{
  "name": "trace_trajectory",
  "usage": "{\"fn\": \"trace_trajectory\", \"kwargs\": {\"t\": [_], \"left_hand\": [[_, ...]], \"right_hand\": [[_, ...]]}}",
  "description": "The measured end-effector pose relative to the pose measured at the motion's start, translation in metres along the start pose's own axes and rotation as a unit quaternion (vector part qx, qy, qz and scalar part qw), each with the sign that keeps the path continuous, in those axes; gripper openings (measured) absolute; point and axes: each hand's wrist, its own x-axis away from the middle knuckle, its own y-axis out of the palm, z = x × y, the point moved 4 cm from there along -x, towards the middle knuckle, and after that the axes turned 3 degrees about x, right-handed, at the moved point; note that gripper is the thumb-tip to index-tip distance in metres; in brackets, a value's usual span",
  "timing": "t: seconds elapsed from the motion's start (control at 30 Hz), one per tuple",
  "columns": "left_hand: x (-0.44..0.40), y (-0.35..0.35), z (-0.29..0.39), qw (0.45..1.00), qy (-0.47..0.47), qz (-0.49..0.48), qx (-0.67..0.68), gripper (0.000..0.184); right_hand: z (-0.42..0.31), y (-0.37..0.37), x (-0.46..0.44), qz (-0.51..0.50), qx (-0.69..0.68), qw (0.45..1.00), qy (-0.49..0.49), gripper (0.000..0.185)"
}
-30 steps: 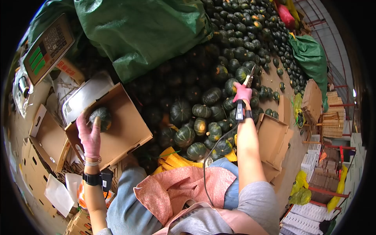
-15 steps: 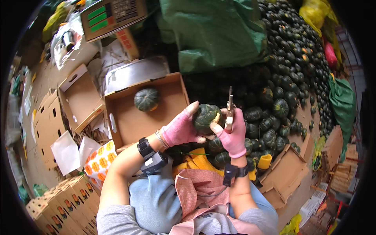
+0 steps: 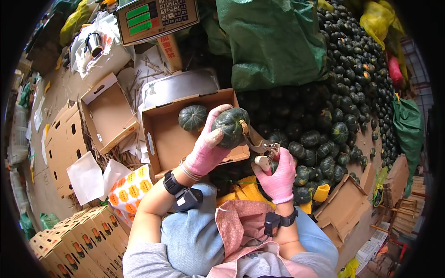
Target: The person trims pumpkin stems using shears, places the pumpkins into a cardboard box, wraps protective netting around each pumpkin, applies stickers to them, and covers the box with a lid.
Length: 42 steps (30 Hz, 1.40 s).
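My left hand, in a pink glove with bare fingertips, grips a dark green pumpkin with its pale stem turned to the right. Pruning shears are clasped in my right hand, also gloved in pink. Their blades reach up to the stem; whether they touch it I cannot tell. Below and left of the held pumpkin, a shallow cardboard box contains another green pumpkin.
A heap of green pumpkins spreads to the right. A scale display and metal tray lie beyond the box. Around me are a green sack, another open carton, stacked boxes and a sticker sheet.
The pumpkin has moved up and left in my left hand, its stem now facing right. My right hand has turned the shears from pointing upward toward the stem. The view has shifted slightly.
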Motion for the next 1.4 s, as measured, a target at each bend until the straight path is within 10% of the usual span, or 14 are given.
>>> {"fn": "trace_trajectory", "kwargs": {"t": [0.87,1.23,1.33,1.37,1.4], "left_hand": [[0.005,-0.011,0.019,0.961,0.052,0.03,-0.27,0.069],[-0.005,0.007,-0.015,0.999,-0.036,0.02,0.006,0.054],[-0.007,-0.001,-0.031,0.98,-0.148,0.031,0.129,0.072],[-0.004,-0.002,-0.036,0.964,-0.183,0.038,0.188,0.072],[-0.005,-0.002,-0.036,0.962,-0.194,0.025,0.193,0.073]], "right_hand": [[0.002,-0.003,-0.009,-0.05,0.05,0.997,-0.038,0.042],[0.051,0.009,-0.009,-0.005,-0.092,0.995,0.041,0.017],[0.073,0.008,-0.003,0.055,-0.551,0.792,0.257,0.016],[0.091,0.013,0.0,0.057,-0.725,0.615,0.305,0.025],[0.099,0.015,0.003,0.066,-0.721,0.605,0.331,0.031]]}}
